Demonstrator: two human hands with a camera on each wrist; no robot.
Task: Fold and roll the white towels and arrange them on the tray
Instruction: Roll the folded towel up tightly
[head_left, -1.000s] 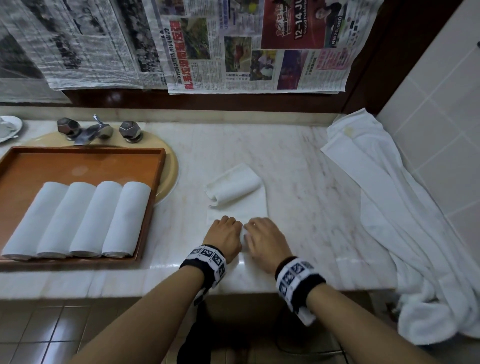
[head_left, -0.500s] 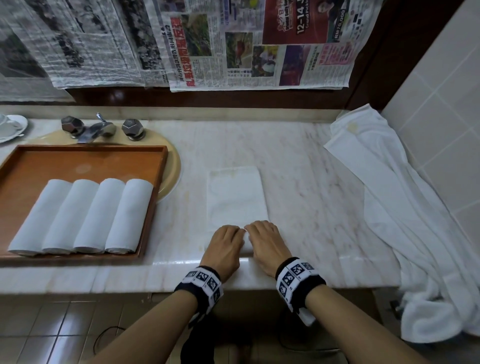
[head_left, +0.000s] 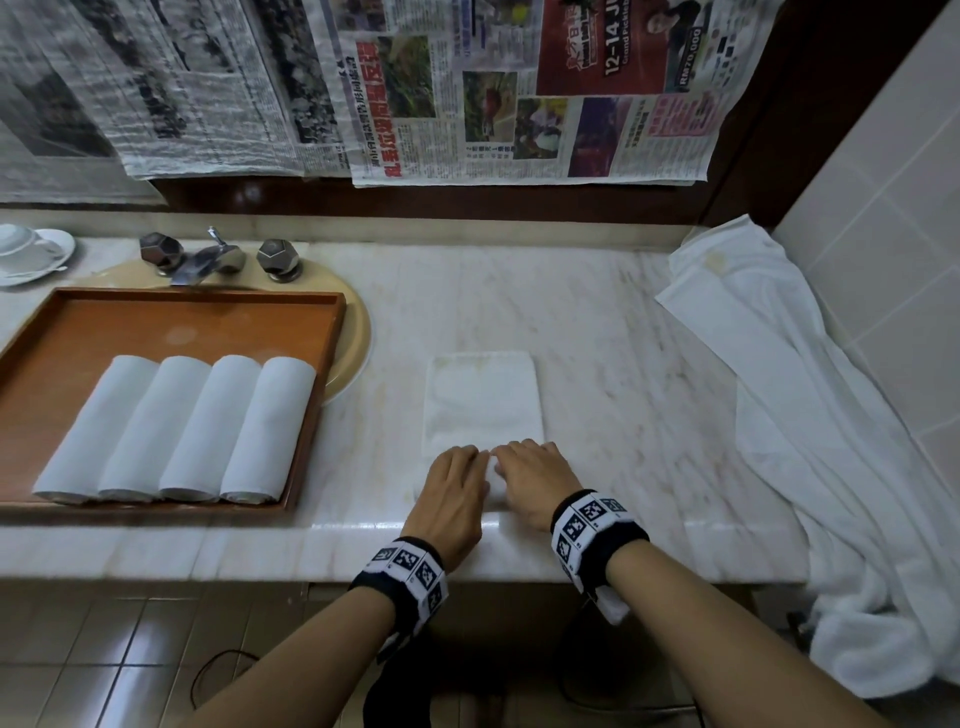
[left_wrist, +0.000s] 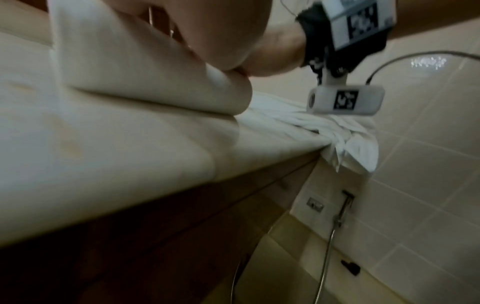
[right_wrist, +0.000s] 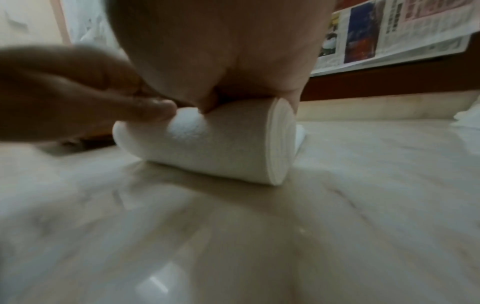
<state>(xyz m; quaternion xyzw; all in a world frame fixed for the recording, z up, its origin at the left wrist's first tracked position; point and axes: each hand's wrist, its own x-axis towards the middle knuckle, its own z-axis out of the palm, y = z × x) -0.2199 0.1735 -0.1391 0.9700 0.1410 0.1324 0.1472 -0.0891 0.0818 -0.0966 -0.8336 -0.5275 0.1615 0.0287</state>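
A white towel (head_left: 483, 400) lies folded into a long strip on the marble counter (head_left: 649, 395), its far part flat. Both hands sit side by side on its near end, left hand (head_left: 457, 480) and right hand (head_left: 527, 475), fingers curled over a short rolled part. The right wrist view shows that tight roll (right_wrist: 221, 144) under my right palm, with the left hand's fingers (right_wrist: 145, 107) touching its left end. In the left wrist view the roll (left_wrist: 142, 72) is blurred. Several rolled white towels (head_left: 182, 426) lie in a row on the brown tray (head_left: 182, 322) at the left.
A large white towel (head_left: 779, 415) hangs over the counter's right end, by the tiled wall. The tray lies over a beige sink (head_left: 356, 332) below a metal tap (head_left: 208, 260). A cup and saucer (head_left: 26, 249) stand far left. The counter's front edge runs just behind my wrists.
A second ago the towel's far end lay curled back on itself; it has since dropped flat into a strip. Both hands stayed at the near end.
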